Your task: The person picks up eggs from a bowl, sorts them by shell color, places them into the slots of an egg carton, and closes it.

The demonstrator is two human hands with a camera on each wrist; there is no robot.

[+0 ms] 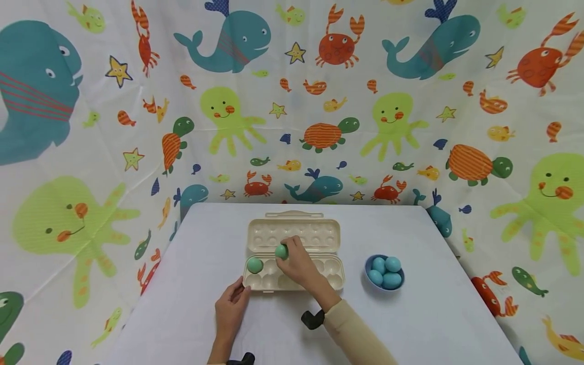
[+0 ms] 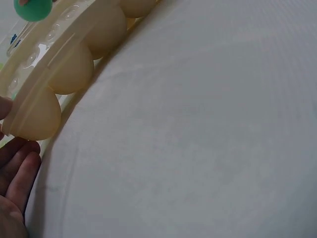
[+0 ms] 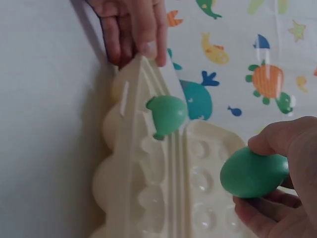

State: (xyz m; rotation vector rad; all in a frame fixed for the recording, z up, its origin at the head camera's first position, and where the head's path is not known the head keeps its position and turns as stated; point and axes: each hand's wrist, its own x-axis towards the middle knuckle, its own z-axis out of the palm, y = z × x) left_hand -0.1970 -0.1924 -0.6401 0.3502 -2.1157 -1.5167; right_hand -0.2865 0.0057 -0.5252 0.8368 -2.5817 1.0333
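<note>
A cream plastic egg carton (image 1: 294, 227) lies opened on the table, its lid folded back to the far side. My right hand (image 1: 298, 264) pinches a green egg (image 3: 252, 172) between thumb and fingers, held above the carton near the hinge. Another green egg (image 1: 254, 265) sits in the back-row cup at the carton's left end. At the front left corner, my left hand (image 1: 231, 308) grips the rim, with the thumb at the edge and the fingers (image 2: 25, 178) below it. The other cups in sight hold no eggs.
To the right of the carton stands a small blue bowl (image 1: 384, 289) with several light blue eggs (image 1: 391, 280). White cloth covers the table (image 1: 438, 314). A curtain (image 1: 283, 126) printed with sea animals rises behind and along both sides.
</note>
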